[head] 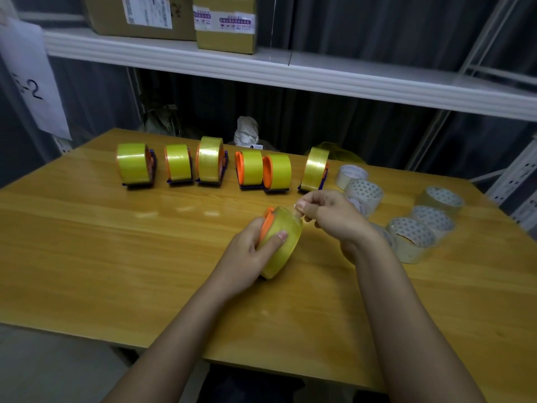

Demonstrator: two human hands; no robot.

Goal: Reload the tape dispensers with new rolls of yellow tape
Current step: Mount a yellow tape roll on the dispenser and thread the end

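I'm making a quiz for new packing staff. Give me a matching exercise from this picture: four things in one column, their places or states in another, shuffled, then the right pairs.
Things
1. left hand
2. right hand
3. cardboard boxes
4. used rolls

Places or states
A. on the shelf above the table
B. grips the yellow roll
C. lie on the table's right side
D. pinches the tape end at the roll's top

Pairs: 1-B, 2-D, 3-A, 4-C
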